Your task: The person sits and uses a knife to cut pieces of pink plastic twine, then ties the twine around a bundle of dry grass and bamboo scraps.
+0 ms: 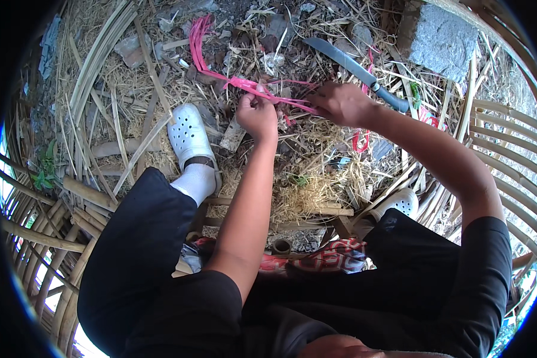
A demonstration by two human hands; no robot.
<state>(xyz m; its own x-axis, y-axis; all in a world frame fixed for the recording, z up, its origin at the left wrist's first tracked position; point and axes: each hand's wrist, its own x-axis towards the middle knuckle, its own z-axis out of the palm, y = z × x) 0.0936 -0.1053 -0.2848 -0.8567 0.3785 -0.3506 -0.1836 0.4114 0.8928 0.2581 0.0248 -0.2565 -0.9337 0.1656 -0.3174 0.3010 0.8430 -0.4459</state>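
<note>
Shiny, stringy pink strands [201, 45] pulled taut, pinched in left hand [258, 116] and right hand [342, 103], curved-bladed knife [353, 68] close by, rough grey block [441, 43] farther off, scratchy straw [307, 194] everywhere.

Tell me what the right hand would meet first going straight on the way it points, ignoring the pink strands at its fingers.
Likely the left hand, near its fingertips, where it pinches the pink strands across from the right hand; depth is hard to judge.
</note>
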